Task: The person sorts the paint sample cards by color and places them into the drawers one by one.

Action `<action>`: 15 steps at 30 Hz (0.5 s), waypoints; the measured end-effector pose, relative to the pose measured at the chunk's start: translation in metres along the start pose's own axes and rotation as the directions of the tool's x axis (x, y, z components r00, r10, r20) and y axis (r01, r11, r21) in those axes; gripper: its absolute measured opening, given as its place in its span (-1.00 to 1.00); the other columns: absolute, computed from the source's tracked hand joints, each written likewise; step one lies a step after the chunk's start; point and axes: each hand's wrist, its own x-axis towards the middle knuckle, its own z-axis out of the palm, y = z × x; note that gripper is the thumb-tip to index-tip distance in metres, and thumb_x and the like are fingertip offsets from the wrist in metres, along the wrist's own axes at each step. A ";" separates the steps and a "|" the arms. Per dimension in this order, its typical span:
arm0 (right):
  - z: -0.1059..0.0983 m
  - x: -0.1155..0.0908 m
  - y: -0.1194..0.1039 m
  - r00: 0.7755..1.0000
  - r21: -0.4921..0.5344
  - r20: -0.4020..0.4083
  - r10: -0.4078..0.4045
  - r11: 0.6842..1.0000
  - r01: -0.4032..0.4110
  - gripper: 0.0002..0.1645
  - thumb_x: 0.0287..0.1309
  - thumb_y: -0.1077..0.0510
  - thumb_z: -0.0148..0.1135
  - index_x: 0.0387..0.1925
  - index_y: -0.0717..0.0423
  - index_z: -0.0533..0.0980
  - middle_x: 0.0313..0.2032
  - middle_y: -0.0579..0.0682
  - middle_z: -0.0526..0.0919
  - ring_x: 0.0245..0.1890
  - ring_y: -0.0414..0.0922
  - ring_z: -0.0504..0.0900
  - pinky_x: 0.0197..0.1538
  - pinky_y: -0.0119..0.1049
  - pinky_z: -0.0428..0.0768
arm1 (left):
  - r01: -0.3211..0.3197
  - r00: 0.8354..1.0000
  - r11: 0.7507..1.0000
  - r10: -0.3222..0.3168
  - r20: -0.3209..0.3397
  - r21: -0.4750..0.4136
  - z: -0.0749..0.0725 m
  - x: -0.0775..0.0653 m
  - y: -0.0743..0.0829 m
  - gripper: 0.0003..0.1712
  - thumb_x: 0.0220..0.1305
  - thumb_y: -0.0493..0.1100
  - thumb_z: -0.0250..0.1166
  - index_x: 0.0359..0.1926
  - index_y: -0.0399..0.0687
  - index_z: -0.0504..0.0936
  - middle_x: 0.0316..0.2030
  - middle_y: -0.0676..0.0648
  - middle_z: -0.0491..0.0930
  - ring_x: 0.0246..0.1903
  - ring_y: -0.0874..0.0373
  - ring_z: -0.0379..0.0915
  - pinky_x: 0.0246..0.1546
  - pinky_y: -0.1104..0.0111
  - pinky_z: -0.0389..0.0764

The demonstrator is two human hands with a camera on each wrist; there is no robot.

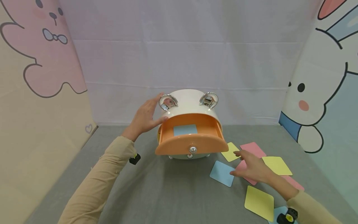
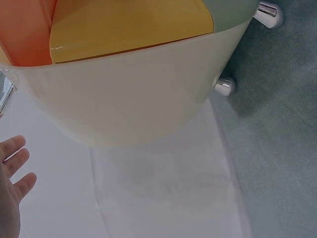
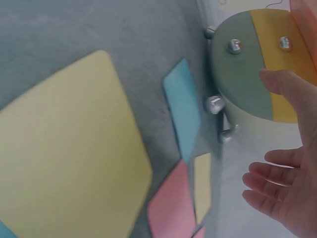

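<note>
A rounded white drawer box [image 1: 187, 101] with two silver ears stands upright on the table. Its orange top drawer [image 1: 179, 145] is pulled out, and a light blue card [image 1: 185, 129] lies inside. My left hand [image 1: 146, 115] is at the box's left side, fingers extended behind the ear and thumb by the drawer's edge. Over the scattered cards hovers my right hand [image 1: 253, 166], fingers spread with nothing between them. Its thumb overlaps the edge of a blue card [image 1: 221, 173] on the table, and a pink card [image 1: 241, 168] lies partly hidden beneath the hand.
Yellow cards [image 1: 259, 203], a pink card [image 1: 253, 149] and another blue card [image 1: 280, 211] lie on the grey table [image 1: 167, 193] at the right. Yellow and green lower drawers [image 3: 242, 69] sit below the orange one. Cloth walls with cartoon animals stand around.
</note>
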 end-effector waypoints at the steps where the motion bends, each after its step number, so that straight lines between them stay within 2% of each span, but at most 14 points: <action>1: 0.003 -0.001 0.002 1.000 0.000 0.003 0.003 1.000 -0.003 -0.06 -0.28 -0.19 0.44 0.04 0.38 0.38 -0.05 0.22 0.51 -0.15 0.08 0.50 -0.20 -0.08 0.54 | 0.000 1.000 1.000 0.000 0.000 0.001 0.000 0.000 0.000 0.05 0.07 0.53 -0.17 0.39 -0.05 0.01 0.29 -0.11 0.20 0.15 -0.11 0.23 0.14 0.05 0.25; 6: 0.016 -0.003 0.008 0.999 -0.021 0.034 0.022 1.000 -0.021 -0.05 -0.30 -0.23 0.42 0.01 0.36 0.40 -0.14 0.13 0.52 -0.20 0.01 0.50 -0.28 -0.18 0.52 | 0.007 1.000 1.000 -0.007 0.006 -0.002 0.000 0.000 0.001 0.05 0.06 0.54 -0.17 0.39 -0.04 -0.01 0.29 -0.10 0.20 0.15 -0.11 0.23 0.14 0.05 0.25; 15: 0.041 -0.006 0.018 0.999 -0.050 0.042 -0.013 0.999 0.015 -0.05 -0.36 -0.25 0.44 -0.03 0.35 0.43 -0.14 0.10 0.52 -0.19 -0.06 0.47 -0.15 -0.10 0.53 | 0.019 1.000 1.000 -0.018 0.013 -0.017 0.000 0.000 0.001 0.05 0.08 0.51 -0.14 0.39 -0.09 0.00 0.30 -0.09 0.18 0.15 -0.09 0.22 0.14 0.05 0.25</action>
